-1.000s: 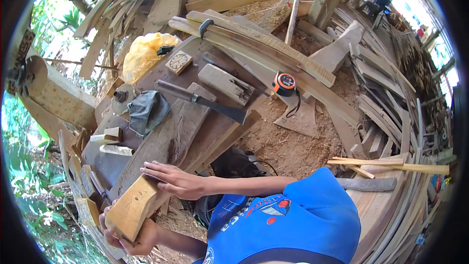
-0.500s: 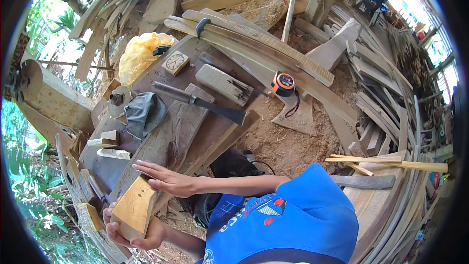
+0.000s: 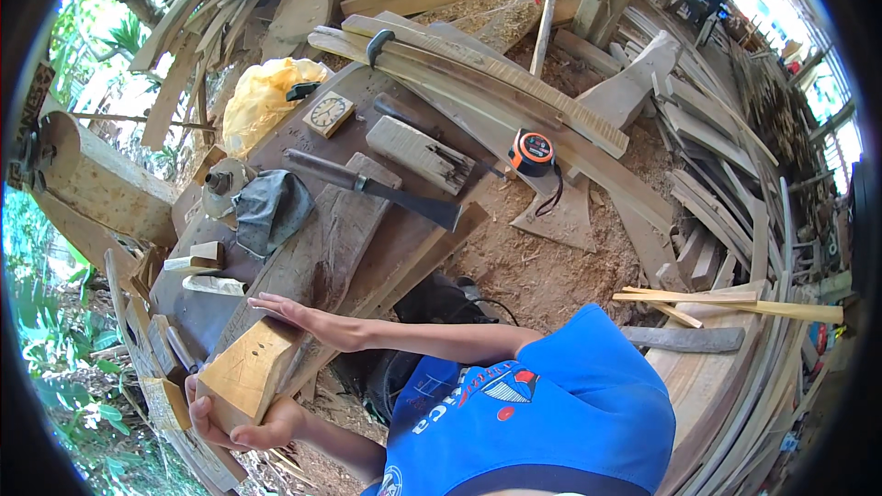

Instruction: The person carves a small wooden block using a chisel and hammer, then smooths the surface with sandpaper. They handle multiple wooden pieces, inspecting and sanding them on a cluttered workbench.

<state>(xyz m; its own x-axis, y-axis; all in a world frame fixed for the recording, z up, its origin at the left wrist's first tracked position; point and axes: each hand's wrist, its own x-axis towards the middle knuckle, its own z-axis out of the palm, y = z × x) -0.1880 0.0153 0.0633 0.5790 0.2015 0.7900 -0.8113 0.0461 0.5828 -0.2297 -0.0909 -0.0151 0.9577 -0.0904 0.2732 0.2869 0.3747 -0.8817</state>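
My left hand (image 3: 276, 424) cups an angular wooden block (image 3: 246, 369) from below, its fingers wrapped round the near end. The block is pale yellow on its upper face, with pencil lines and several small dark marks on it. Flat and stretched out, my right hand (image 3: 323, 323) lies along the block's far upper edge; whether its palm presses on the wood I cannot tell. Beyond the block a long plank (image 3: 344, 237) slants across the workbench (image 3: 397, 255). A wide-bladed tool with a wooden handle (image 3: 317, 168) rests across this plank.
On the bench sit a grey cloth (image 3: 274, 211), a small clock-faced wooden block (image 3: 329, 114), a rough wood chunk (image 3: 418, 156) and a yellow bag (image 3: 262, 106). An orange and black tape measure (image 3: 531, 152) lies on boards beyond. Stacked planks (image 3: 721, 211) fill the right side.
The block has tilted and shifted slightly down and left in my left hand, showing more of its side. My right hand has turned edge-on and moved slightly right, fingers still straight.
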